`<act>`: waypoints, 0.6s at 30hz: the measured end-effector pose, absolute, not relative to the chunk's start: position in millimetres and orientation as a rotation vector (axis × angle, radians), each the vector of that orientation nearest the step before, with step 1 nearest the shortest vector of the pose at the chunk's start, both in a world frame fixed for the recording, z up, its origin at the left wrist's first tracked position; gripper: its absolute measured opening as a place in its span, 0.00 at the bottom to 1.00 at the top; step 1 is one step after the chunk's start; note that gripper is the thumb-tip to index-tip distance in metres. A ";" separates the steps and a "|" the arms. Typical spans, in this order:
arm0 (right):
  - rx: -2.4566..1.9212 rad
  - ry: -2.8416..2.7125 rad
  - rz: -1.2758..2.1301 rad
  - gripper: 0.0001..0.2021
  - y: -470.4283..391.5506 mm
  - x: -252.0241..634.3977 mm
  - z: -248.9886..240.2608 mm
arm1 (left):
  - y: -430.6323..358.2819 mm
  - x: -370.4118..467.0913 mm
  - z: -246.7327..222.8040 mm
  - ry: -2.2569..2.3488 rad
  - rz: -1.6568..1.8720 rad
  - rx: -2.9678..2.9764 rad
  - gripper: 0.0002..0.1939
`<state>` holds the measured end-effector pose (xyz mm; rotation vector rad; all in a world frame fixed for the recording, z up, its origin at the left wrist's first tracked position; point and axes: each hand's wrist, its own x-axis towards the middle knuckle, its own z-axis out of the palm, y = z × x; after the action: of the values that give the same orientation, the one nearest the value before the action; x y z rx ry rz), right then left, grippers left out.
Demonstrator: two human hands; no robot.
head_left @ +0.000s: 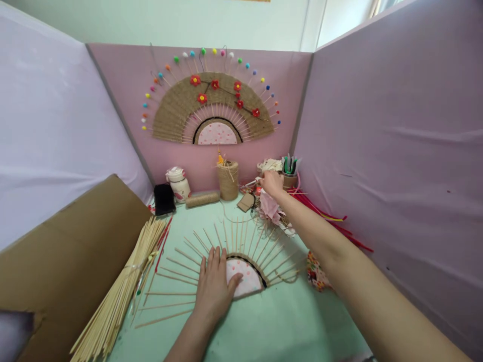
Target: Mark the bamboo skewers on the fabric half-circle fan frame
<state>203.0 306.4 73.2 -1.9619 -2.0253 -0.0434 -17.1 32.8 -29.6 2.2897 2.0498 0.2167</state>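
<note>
Fingers spread, my left hand (216, 287) lies flat on the left part of a half-round fan base (247, 279). The base has a pink-spotted white centre and a black braided rim. Thin wooden sticks (181, 274) radiate from it across the table. My right hand (272, 182) reaches to the back right, over a pile of scraps with pink cloth (269, 207). Its fingers are closed by a slim whitish object (252, 182), too small to make out. A loose twine loop (289, 276) lies at the base's right side.
A finished twine fan (173, 108) with red flowers hangs on the back panel. Below stand a twine spool (228, 183), a white bottle (178, 185) and a twine roll (203, 199). A stick bundle (116, 301) and cardboard (75, 251) lie left; red strips (320, 213) lie right.
</note>
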 end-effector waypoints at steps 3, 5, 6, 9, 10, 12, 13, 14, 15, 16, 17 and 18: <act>-1.869 -2.180 -0.025 0.14 341.0 194.3 81.3 | 32.3 -19.8 -34.8 2.019 0.233 2.307 0.34; -1.835 -2.288 0.034 0.12 364.5 182.3 80.9 | 31.9 -22.7 -39.8 1.960 0.232 2.343 0.36; -1.824 -2.334 0.066 0.13 374.5 175.4 79.5 | 31.7 -24.4 -42.5 1.928 0.229 2.362 0.37; -1.784 -2.410 0.134 0.16 390.1 157.7 72.3 | 31.9 -30.1 -51.8 1.866 0.248 2.425 0.39; -1.764 -2.417 0.146 0.17 388.9 155.2 68.3 | 32.1 -32.1 -55.2 1.858 0.260 2.446 0.39; -1.727 -2.416 0.160 0.17 375.7 158.8 56.0 | 32.8 -36.0 -62.2 1.843 0.273 2.485 0.39; -1.706 -2.410 0.165 0.18 364.3 165.1 47.1 | 33.0 -37.9 -65.4 1.832 0.276 2.505 0.40; -1.690 -2.405 0.172 0.18 350.7 173.8 36.6 | 33.3 -39.6 -68.1 1.822 0.276 2.519 0.40; -1.664 -2.395 0.179 0.19 336.1 184.1 25.2 | 33.6 -41.0 -70.2 1.812 0.272 2.527 0.40; -1.571 -2.348 0.173 0.20 322.0 194.7 14.0 | 33.8 -42.1 -71.4 1.803 0.263 2.525 0.40; -1.505 -2.308 0.168 0.21 310.2 204.3 4.0 | 34.1 -42.8 -71.8 1.797 0.250 2.515 0.40; -1.492 -2.286 0.169 0.22 302.1 211.6 -3.5 | 34.5 -43.3 -71.5 1.795 0.237 2.497 0.40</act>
<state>211.6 302.1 -3.5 -1.4917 -2.2861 0.1686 -43.3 34.5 -71.5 2.4967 1.7946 0.2370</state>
